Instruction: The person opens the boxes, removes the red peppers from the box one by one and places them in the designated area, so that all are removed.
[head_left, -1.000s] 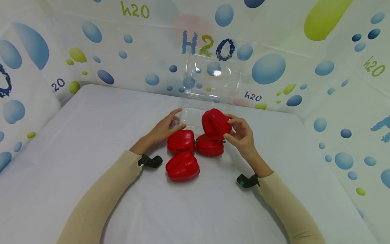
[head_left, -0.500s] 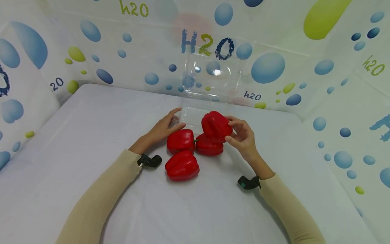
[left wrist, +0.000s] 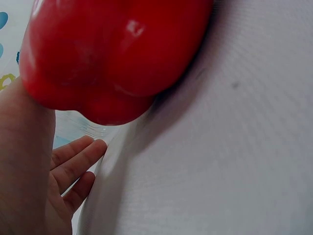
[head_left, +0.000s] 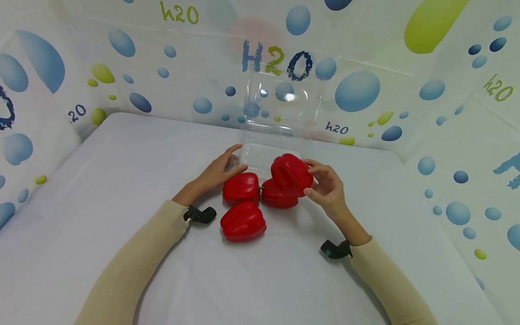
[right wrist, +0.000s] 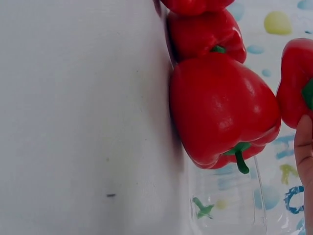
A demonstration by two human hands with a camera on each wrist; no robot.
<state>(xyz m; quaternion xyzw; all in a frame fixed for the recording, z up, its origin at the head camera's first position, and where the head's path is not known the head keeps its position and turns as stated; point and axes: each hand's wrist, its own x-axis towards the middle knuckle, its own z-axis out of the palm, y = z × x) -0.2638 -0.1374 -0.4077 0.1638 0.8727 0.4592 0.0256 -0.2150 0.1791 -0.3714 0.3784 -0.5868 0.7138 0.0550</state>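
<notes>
My right hand point(head_left: 331, 189) holds a red bell pepper point(head_left: 290, 174) between thumb and fingers, raised above another red pepper point(head_left: 279, 198) on the table. In the right wrist view the held pepper point(right wrist: 293, 81) shows part of its green stem. My left hand point(head_left: 217, 174) rests at the left side of a clear plastic clamshell container point(head_left: 256, 154), its thumb stretched out above a second table pepper point(head_left: 240, 187). A third pepper point(head_left: 243, 222) lies nearest the body. In the left wrist view a pepper point(left wrist: 112, 54) fills the top, above extended fingers point(left wrist: 78, 166).
The container's transparent lid point(head_left: 280, 106) stands raised against a patterned backdrop point(head_left: 195, 67) at the table's far edge. A white cloth point(head_left: 292, 275) covers the table. Dark cameras point(head_left: 201, 215) are strapped at both wrists.
My right hand has brought the held pepper slightly lower, toward the body and to the right. The left hand, the container and the table peppers stay where they were.
</notes>
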